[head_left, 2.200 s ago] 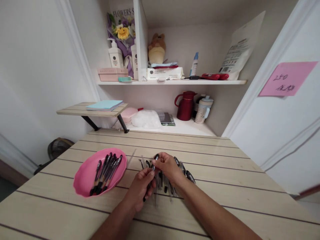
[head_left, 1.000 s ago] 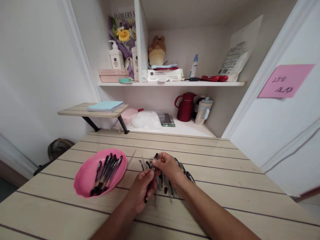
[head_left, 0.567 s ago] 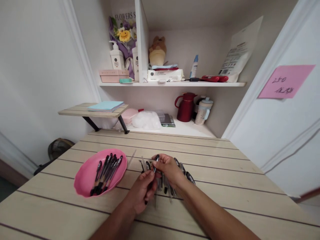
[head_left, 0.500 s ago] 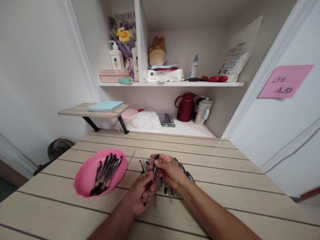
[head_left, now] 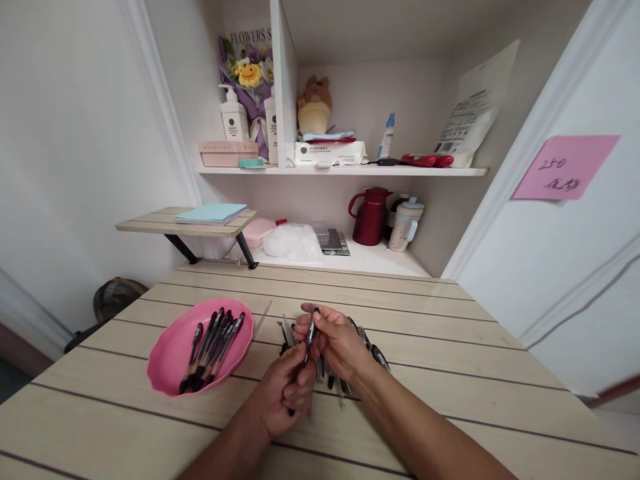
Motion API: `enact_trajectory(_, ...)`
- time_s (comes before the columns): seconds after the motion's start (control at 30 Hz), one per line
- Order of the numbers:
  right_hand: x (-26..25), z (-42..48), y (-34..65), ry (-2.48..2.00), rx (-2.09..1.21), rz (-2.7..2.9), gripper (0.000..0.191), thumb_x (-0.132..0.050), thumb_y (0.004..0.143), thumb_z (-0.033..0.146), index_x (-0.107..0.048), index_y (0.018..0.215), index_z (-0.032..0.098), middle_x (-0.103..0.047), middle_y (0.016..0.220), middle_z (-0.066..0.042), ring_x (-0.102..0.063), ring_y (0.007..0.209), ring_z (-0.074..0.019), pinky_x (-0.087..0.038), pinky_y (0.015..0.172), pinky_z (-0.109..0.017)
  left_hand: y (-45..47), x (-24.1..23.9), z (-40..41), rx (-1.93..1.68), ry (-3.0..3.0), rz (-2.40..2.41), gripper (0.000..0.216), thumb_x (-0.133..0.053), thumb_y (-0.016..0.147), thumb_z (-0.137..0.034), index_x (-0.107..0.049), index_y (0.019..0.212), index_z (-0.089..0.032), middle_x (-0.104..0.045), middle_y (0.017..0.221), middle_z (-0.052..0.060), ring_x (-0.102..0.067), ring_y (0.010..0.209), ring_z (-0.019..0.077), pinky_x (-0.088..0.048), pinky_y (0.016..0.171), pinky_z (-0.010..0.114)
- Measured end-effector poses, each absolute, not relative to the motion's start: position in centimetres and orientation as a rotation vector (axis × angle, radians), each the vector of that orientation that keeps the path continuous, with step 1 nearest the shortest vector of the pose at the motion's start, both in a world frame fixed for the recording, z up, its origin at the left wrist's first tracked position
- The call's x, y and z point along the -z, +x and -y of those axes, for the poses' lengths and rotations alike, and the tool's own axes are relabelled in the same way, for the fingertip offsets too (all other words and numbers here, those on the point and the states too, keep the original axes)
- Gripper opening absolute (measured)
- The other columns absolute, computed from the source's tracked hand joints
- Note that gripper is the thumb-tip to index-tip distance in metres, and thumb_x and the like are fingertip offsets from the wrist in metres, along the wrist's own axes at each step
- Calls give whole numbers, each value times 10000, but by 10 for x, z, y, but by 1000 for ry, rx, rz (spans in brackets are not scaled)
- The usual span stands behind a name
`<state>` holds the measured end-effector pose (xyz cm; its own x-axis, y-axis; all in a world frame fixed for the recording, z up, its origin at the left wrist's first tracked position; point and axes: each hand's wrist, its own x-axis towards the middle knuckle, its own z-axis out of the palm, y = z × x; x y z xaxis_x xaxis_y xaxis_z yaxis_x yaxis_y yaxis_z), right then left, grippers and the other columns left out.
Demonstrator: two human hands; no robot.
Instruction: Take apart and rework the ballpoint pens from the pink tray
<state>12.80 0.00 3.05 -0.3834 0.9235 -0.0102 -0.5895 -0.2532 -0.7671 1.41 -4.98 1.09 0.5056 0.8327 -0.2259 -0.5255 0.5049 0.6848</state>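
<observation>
Between my two hands is a dark pen (head_left: 311, 335), tilted, its black upper end pointing away from me. My left hand (head_left: 287, 387) is closed around the lower part, and a black tip shows below the fingers. My right hand (head_left: 337, 340) pinches the upper end between thumb and fingers. Beneath and behind both hands lie loose pen parts (head_left: 341, 390), clear tubes and black pieces, partly hidden by the hands. To the left, a pink bowl (head_left: 163, 353) with a wavy rim holds several black pens (head_left: 214, 350).
A thin clear strip (head_left: 263, 318) lies beside the bowl on the slatted wooden table (head_left: 450, 373). At the back left stands a small raised shelf (head_left: 150, 221) bearing blue paper (head_left: 213, 213). Behind the table, a cabinet holds a red jug (head_left: 371, 217) and a tumbler (head_left: 406, 225).
The pen has turned slightly in my fingers, and a shiny clip-like side now shows near its upper end. Both hands stay in nearly the same place.
</observation>
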Motion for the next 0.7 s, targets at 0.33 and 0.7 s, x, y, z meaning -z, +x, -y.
enact_trajectory(0.33,-34,-5,132,-616,-1787,582,306,-573,698,456,-449,647,181,-233,383,113,-197,310,-28,-235,326,-165,32,-2,55,-923,843,-945,261,-573,701,-393,-493,665,-148,-393,408,-87,-212,273,-2,-84,304,154)
enact_trajectory(0.7,-56,-33,178,-585,-1648,678,228,-571,710,379,-452,673,188,-327,455,80,-305,372,-47,-300,386,-189,28,-5,60,-797,733,-687,314,-527,747,-381,-511,992,-184,-426,465,-80,-217,276,4,-87,307,156)
